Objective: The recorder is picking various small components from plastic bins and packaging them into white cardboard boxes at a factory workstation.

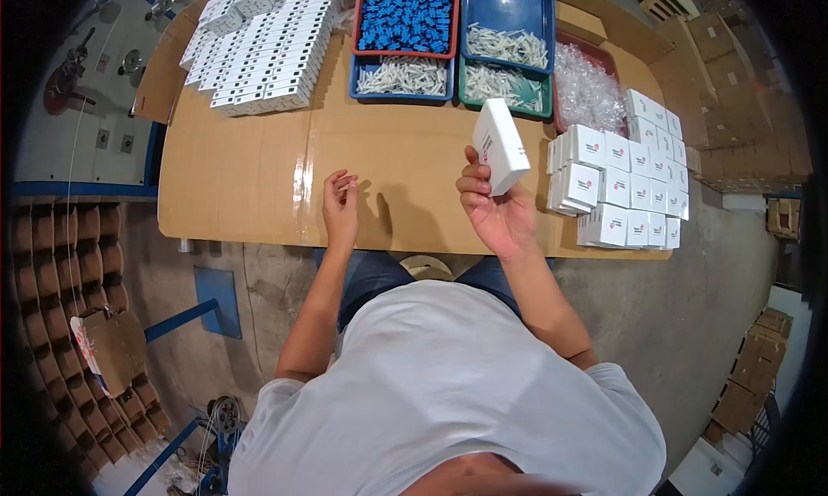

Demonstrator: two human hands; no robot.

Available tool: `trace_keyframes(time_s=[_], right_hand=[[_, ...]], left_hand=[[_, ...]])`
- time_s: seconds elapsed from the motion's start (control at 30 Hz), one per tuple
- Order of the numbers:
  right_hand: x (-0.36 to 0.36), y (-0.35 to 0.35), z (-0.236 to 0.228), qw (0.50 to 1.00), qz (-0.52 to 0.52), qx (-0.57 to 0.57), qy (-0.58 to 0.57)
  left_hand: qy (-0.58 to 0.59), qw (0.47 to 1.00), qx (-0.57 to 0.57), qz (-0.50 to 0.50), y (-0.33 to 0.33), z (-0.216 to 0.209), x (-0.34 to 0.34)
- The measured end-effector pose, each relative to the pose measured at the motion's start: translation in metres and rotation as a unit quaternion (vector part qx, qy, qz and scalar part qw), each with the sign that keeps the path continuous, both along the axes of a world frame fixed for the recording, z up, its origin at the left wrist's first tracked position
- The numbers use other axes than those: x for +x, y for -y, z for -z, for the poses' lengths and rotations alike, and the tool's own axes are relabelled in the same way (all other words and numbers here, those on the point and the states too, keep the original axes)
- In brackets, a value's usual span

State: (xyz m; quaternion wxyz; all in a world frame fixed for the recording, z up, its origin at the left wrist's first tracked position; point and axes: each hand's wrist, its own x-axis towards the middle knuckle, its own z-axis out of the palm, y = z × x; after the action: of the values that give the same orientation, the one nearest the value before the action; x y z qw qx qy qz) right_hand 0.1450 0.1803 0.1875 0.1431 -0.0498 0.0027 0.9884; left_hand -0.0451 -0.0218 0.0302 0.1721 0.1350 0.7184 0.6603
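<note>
The right hand (500,211) grips a slim white printed carton (503,147), its fingers curled around the left side and the palm turned toward the camera; the exact placement of the thumb is hard to make out. The carton is held upright at a tilt over the cardboard-covered worktop (250,177), its printed broad face toward the left and a plain narrow side toward the viewer.

The left hand (339,204) hangs over the near part of the worktop, half open, with loosely bent fingers close together. It is well apart from the carton and nearest to the bare cardboard surface.

Just right of the right hand stands a stacked block of white printed cartons (625,181), arranged in rows near the worktop's right end. At the far left lies a larger block of white cartons (267,69) in tight rows. Between them, along the far side, a red tray (402,55) is filled with blue plastic pieces (405,17), while two blue trays (401,98) and a green tray (535,113) hold slender whitish pieces (403,75). Crumpled clear plastic packaging (588,86) is heaped beside these.
</note>
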Motion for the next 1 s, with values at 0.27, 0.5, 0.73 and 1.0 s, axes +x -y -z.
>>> trace_keyframes(time_s=[0.27, 0.5, 0.73, 1.0], right_hand=[[0.007, 0.001, -0.007, 0.993, -0.02, -0.096, -0.061], [0.004, -0.006, 0.002, 0.998, -0.014, -0.006, -0.059], [-0.004, -0.006, 0.023, 0.808, 0.051, 0.492, 0.32], [-0.061, -0.01, 0.012, 0.761, 0.108, 0.548, 0.331]], left_hand=[[-0.048, 0.995, -0.08, 0.018, 0.002, 0.001, 0.005], [-0.167, 0.98, -0.105, 0.01, 0.006, 0.012, -0.023], [-0.395, 0.883, -0.251, -0.03, 0.007, 0.017, -0.046], [-0.367, 0.869, -0.332, -0.024, 0.007, 0.005, -0.038]])
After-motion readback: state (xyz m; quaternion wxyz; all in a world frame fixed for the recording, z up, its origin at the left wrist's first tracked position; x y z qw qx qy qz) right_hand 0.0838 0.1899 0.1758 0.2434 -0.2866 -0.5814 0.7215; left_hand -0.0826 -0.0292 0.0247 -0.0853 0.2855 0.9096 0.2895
